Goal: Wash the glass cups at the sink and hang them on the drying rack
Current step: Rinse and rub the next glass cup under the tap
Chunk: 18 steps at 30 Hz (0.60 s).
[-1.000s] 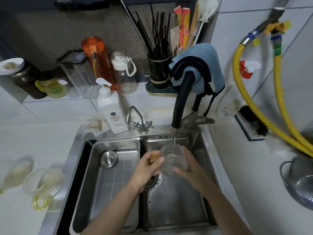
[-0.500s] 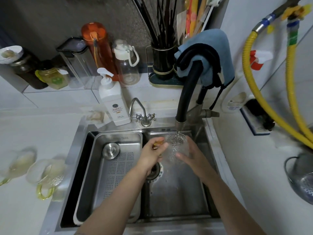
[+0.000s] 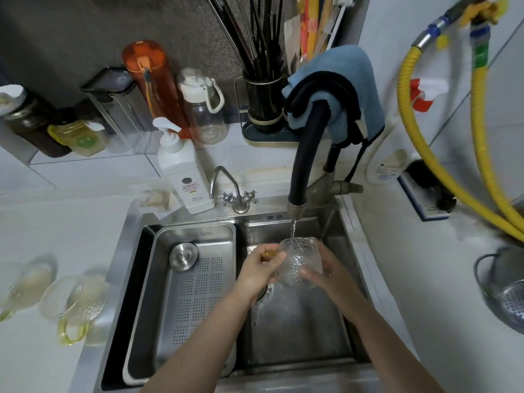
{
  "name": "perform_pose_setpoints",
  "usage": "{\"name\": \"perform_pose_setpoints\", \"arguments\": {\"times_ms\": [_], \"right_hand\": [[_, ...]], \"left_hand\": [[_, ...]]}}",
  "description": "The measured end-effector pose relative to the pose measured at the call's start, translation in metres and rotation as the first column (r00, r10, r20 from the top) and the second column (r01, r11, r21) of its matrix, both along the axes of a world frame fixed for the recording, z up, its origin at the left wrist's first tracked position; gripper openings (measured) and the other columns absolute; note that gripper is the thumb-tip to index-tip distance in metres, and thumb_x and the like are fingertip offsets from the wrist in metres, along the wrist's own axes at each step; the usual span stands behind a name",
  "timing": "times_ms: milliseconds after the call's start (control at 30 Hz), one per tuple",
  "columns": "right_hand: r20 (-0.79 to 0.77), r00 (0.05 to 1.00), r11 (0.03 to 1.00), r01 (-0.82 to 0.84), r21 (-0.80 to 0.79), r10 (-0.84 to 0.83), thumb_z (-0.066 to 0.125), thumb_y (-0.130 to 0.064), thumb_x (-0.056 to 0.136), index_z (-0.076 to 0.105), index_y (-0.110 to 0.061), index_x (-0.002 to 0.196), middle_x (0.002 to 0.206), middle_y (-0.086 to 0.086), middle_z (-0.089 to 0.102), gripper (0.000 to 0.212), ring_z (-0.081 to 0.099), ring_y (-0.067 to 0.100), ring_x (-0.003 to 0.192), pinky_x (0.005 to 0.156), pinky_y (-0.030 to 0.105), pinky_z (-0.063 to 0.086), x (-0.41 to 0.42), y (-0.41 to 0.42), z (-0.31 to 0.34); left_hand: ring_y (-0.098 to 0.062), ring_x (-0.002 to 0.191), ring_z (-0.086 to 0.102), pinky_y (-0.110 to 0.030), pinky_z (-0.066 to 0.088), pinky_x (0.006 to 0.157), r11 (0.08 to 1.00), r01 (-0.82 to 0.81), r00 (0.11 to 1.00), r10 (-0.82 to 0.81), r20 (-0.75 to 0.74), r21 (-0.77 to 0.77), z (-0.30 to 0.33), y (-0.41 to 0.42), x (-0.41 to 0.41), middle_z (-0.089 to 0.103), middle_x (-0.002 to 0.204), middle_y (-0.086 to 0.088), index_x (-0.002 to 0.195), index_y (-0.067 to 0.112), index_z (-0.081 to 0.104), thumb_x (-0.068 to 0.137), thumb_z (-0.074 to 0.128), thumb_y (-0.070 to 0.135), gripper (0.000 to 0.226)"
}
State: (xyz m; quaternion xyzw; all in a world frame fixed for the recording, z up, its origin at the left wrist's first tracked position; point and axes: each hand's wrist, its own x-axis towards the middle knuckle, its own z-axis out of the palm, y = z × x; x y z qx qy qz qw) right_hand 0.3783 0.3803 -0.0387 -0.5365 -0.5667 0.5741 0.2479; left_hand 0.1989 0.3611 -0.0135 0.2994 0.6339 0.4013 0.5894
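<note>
A clear textured glass cup (image 3: pixel 297 259) with an amber handle is held over the steel sink (image 3: pixel 297 321), under a thin stream from the black faucet (image 3: pixel 300 171). My left hand (image 3: pixel 259 268) grips the amber handle. My right hand (image 3: pixel 320 268) wraps round the cup's body from the right. Two more glass cups (image 3: pixel 71 302) with yellow handles lie on the white counter at the left, blurred. No drying rack is in view.
A perforated steel tray (image 3: pixel 195 293) with a round plug fills the sink's left half. A soap pump bottle (image 3: pixel 181 171) and a small tap (image 3: pixel 235 194) stand behind. Bottles, jars and a utensil holder (image 3: pixel 263 103) line the back. Yellow hoses (image 3: pixel 425 143) and a steel colander (image 3: pixel 504 293) are at the right.
The cup has stayed under the running water while both hands turned it slightly. The view has shifted a little downward and closer.
</note>
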Motion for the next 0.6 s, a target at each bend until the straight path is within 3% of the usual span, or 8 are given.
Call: {"name": "perform_pose_setpoints", "arguments": {"times_ms": [67,200,300,367,433,467,533,600], "right_hand": [[-0.027,1.000,1.000,-0.007,0.019,0.007,0.077,-0.037,0.078,0.053,-0.034,0.127,0.123,-0.018,0.063,0.055,0.058,0.002,0.116,0.099,0.028,0.049,-0.006,-0.003,-0.004],[-0.058,0.996,0.997,-0.072,0.037,0.074,0.078,-0.060,0.067,0.047,-0.034,0.134,0.129,-0.007,0.061,0.079,0.061,0.013,0.117,0.100,0.048,0.049,-0.023,0.013,-0.008],[-0.085,0.996,0.999,-0.037,-0.014,0.036,0.076,-0.065,0.067,0.043,-0.034,0.138,0.139,-0.006,0.054,0.085,0.052,0.017,0.127,0.106,0.050,0.043,-0.020,0.022,-0.008],[-0.080,0.997,0.999,-0.009,-0.044,0.005,0.074,-0.061,0.072,0.043,-0.034,0.137,0.141,-0.011,0.050,0.076,0.048,0.013,0.130,0.108,0.044,0.041,-0.023,0.017,0.002],[-0.086,0.996,0.998,0.002,-0.065,-0.008,0.070,-0.052,0.080,0.043,-0.036,0.132,0.132,-0.025,0.046,0.061,0.048,0.001,0.121,0.102,0.029,0.040,-0.028,0.012,0.003],[-0.077,0.997,0.996,0.016,-0.084,-0.023,0.069,-0.053,0.080,0.038,-0.037,0.139,0.130,-0.026,0.042,0.068,0.044,0.000,0.120,0.100,0.028,0.038,-0.031,0.010,0.004],[-0.071,0.995,0.990,0.060,-0.130,-0.070,0.068,-0.070,0.068,0.035,-0.042,0.142,0.141,-0.020,0.040,0.086,0.044,0.006,0.126,0.103,0.038,0.043,-0.040,0.010,0.008],[-0.102,0.989,0.982,0.090,-0.166,-0.108,0.065,-0.079,0.061,0.036,-0.045,0.140,0.141,-0.019,0.043,0.091,0.051,0.007,0.122,0.098,0.044,0.049,-0.046,0.012,0.010]], "left_hand": [[-0.014,0.089,0.063,-0.031,0.057,0.076,1.000,-0.024,1.000,0.024,-0.008,-0.017,-0.006,-0.007,-0.006,0.062,0.107,-0.005,0.113,0.015,0.061,0.091,0.064,0.018,0.022],[-0.013,0.085,0.063,-0.025,0.054,0.071,0.998,-0.069,0.996,0.069,-0.049,-0.009,-0.003,0.001,-0.025,0.065,0.105,-0.005,0.111,0.019,0.062,0.091,0.064,0.024,0.020],[-0.013,0.083,0.063,-0.028,0.053,0.072,0.998,-0.060,0.997,0.059,-0.052,-0.021,0.006,0.015,-0.017,0.065,0.101,-0.003,0.109,0.017,0.060,0.093,0.063,0.026,0.018],[-0.011,0.083,0.061,-0.026,0.053,0.069,0.999,-0.036,0.996,0.033,-0.087,-0.035,0.006,0.013,-0.011,0.063,0.104,-0.002,0.108,0.019,0.059,0.092,0.064,0.029,0.020],[-0.007,0.085,0.058,-0.022,0.051,0.071,1.000,0.006,0.992,-0.009,-0.129,-0.021,0.005,0.005,-0.013,0.060,0.102,0.002,0.117,0.022,0.054,0.088,0.068,0.030,0.033],[-0.006,0.087,0.058,-0.022,0.051,0.076,1.000,0.024,0.989,-0.025,-0.144,-0.008,0.004,0.002,-0.016,0.058,0.101,0.003,0.122,0.023,0.050,0.086,0.071,0.030,0.043],[-0.010,0.095,0.058,-0.025,0.050,0.087,0.999,0.022,0.986,-0.017,-0.163,0.032,0.002,0.001,-0.023,0.056,0.104,0.003,0.132,0.026,0.043,0.079,0.077,0.034,0.064],[-0.016,0.102,0.059,-0.029,0.050,0.094,0.997,-0.029,0.981,0.042,-0.187,0.072,0.000,0.007,-0.026,0.058,0.106,0.000,0.140,0.020,0.039,0.069,0.083,0.042,0.086]]}}
